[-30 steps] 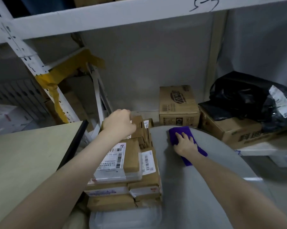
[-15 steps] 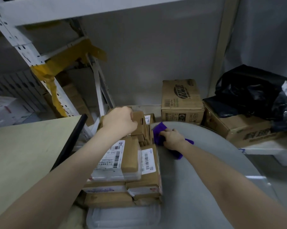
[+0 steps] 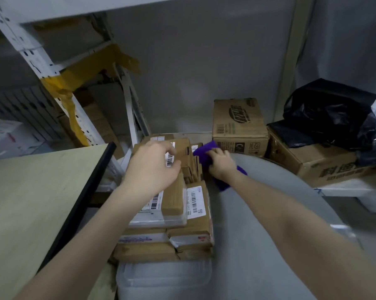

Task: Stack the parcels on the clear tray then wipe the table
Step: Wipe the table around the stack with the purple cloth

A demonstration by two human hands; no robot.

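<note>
At the far-left edge of the grey tabletop (image 3: 258, 234), wiping is the step in hand; stacking looks done. The parcels (image 3: 189, 226) sit piled several layers high on the clear tray (image 3: 163, 278), whose near end sticks out bare below the pile.

Right hand (image 3: 221, 162): fingers bunched on the purple cloth (image 3: 222, 184), pressing it onto the tabletop just beside the stack's far corner.

Left hand (image 3: 152, 167): on the top parcel (image 3: 182, 148), fingers curled, thumb and forefinger either side of a barcode label. Can't tell whether it pinches the parcel or just braces it. My read: it's steadying the pile while the cloth works alongside.

Next move, as I judge it:
- Drag the cloth back across the open grey surface toward the near edge, since most of it lies on that side.
- Hold flat pressure so the cloth doesn't roll up.
- Watch the stack edge. A sideways bump could shift the upper parcels, which overhang unevenly.
- The cardboard carton (image 3: 239, 126) sits close behind the cloth, so there's little room to go farther back.
</note>
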